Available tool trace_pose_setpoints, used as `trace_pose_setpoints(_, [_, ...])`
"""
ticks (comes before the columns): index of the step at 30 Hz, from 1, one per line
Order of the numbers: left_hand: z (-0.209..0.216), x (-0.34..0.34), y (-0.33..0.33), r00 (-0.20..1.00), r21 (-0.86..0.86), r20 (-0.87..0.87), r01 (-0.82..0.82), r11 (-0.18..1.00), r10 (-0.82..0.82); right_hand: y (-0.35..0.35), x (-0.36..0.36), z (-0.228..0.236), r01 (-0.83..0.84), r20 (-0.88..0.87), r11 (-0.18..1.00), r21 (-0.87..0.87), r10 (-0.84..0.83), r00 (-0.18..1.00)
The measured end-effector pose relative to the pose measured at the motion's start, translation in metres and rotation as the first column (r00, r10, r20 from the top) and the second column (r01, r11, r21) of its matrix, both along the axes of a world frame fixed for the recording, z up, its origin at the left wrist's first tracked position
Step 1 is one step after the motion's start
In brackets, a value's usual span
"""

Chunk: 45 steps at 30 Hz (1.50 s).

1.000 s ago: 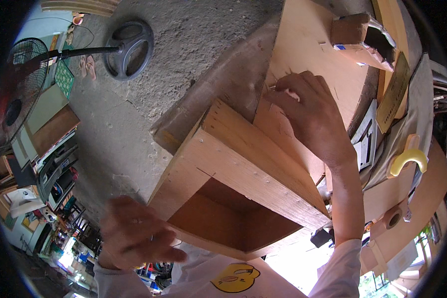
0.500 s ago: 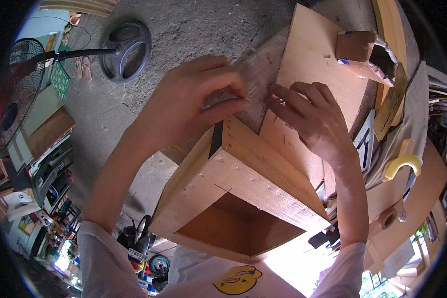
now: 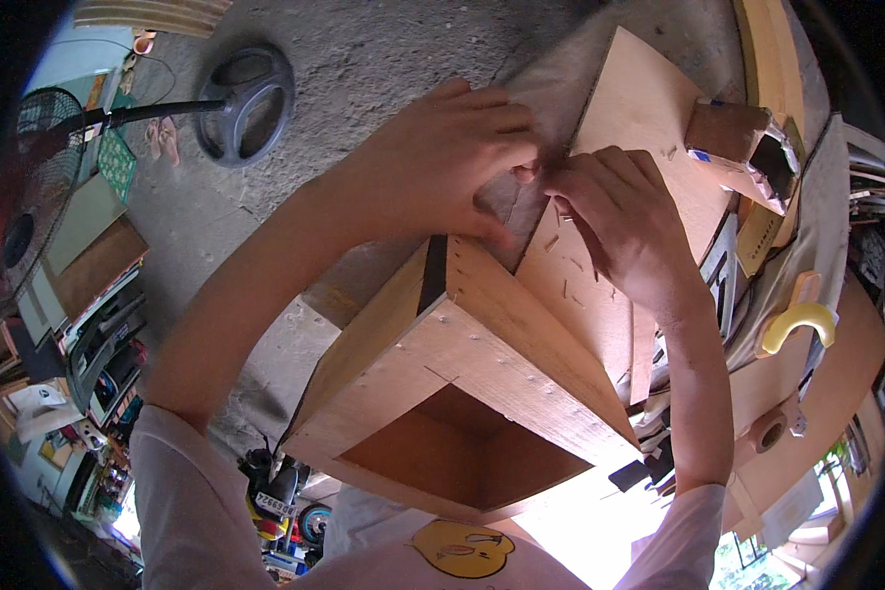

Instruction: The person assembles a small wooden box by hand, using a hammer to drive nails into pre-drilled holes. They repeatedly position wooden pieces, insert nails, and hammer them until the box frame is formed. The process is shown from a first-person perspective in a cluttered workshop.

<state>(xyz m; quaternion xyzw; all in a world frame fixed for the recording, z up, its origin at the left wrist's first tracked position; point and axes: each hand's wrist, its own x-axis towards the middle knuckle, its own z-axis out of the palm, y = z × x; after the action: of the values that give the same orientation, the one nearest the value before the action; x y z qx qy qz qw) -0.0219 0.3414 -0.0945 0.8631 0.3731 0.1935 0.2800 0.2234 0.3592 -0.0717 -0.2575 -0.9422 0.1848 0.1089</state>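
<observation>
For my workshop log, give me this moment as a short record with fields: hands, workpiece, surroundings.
left hand: pressed on a panel's top edge
right hand: fingertips meeting the left hand on the slanted plywood panel
workpiece: open wooden box, hollow side facing the camera
floor: standing fan's round base on concrete
right side: yellow handle

The left hand (image 3: 442, 162) covered the far corner of the wooden box (image 3: 462, 383), so what its fingertips pressed could not be told. The right hand (image 3: 624, 221) hid part of the plywood sheet (image 3: 649, 108) beneath it, and whether it pinched anything was unclear. The floor fan (image 3: 29, 206) was cut off by the picture's dark rim. Small items by the yellow handle (image 3: 796, 320) were too bent and tiny to identify.
</observation>
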Motion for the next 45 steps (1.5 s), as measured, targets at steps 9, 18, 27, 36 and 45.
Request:
trace_pose_setpoints(9, [-0.005, -0.003, 0.005, 1.000, -0.049, 0.016, 0.000, 0.999, 0.001, -0.002, -0.016, -0.007, -0.043, -0.038, 0.999, 0.001, 0.043, 0.998])
trace_pose_setpoints(18, [0.006, -0.008, 0.001, 0.997, -0.042, -0.070, 0.042, 0.998, -0.045, -0.009, 0.003, 0.021, 0.079, 0.174, 0.989, 0.126, -0.101, 0.980])
trace_pose_setpoints(27, [0.007, -0.008, -0.001, 0.983, 0.048, -0.147, 0.118, 0.992, -0.110, -0.020, -0.009, 0.005, -0.003, -0.047, 1.000, -0.005, 0.003, 0.999])
trace_pose_setpoints(36, [0.010, -0.011, 0.001, 0.994, -0.119, -0.110, -0.012, 0.993, -0.001, -0.032, -0.021, -0.013, -0.033, -0.015, 0.987, 0.159, 0.036, 0.999])
trace_pose_setpoints(45, [0.022, 0.031, 0.026, 0.989, -0.196, 0.147, 0.027, 0.980, 0.002, -0.052, 0.066, 0.014, 0.558, -0.041, 0.793, -0.245, -0.583, 0.811])
